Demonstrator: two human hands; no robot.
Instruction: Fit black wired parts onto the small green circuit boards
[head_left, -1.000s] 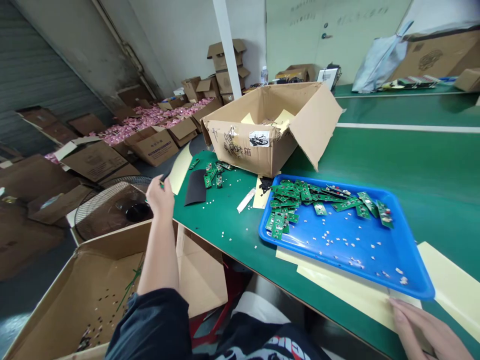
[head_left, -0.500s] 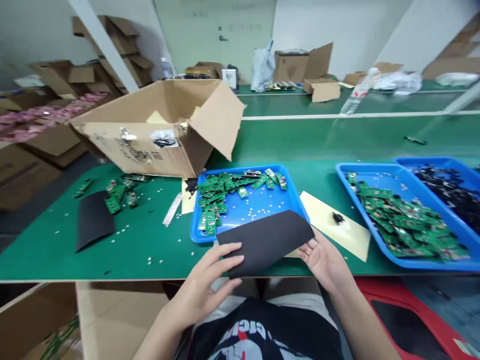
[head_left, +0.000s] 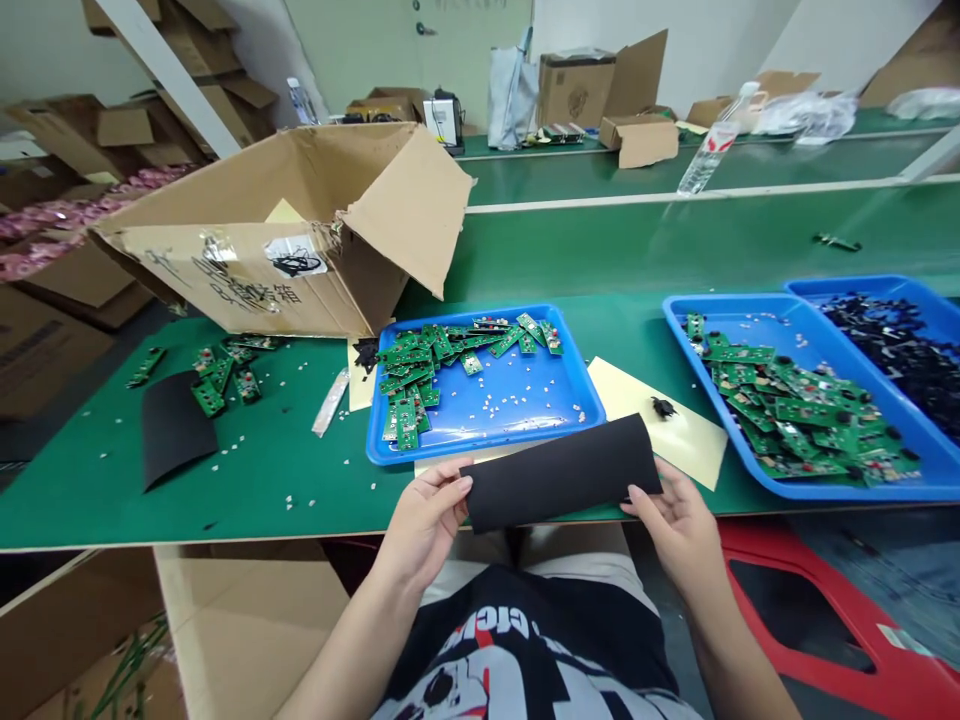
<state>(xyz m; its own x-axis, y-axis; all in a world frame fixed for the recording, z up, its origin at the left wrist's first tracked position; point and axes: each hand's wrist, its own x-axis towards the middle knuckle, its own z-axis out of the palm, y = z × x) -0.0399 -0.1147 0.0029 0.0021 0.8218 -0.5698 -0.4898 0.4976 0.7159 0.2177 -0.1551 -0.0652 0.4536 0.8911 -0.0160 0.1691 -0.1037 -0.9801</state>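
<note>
A black sheet (head_left: 559, 475) is stretched between my two hands, above the table's front edge. My left hand (head_left: 431, 515) pinches its left end between thumb and fingers. At the opposite end, my right hand (head_left: 667, 510) grips the lower right corner, thumb in front. Just beyond the sheet lies a blue tray (head_left: 517, 400) with small green circuit boards (head_left: 416, 375) piled toward its left and back, and tiny pale bits scattered on its floor. Another black sheet (head_left: 178, 425), slightly curled, rests on the table at the left beside several loose boards (head_left: 217, 380).
A large open cardboard box (head_left: 247, 270) stands behind the tray. Yellowish paper (head_left: 690, 445) carries a small black piece (head_left: 663, 407). To the right are a blue tray of boards (head_left: 810, 492) and one of black parts (head_left: 892, 335). A water bottle (head_left: 709, 150) stands farther back.
My left hand has gone from spread fingers at the sheet's edge to pinching its left end. The black sheet now looks narrower and more level, and my right hand has shifted its grip.
</note>
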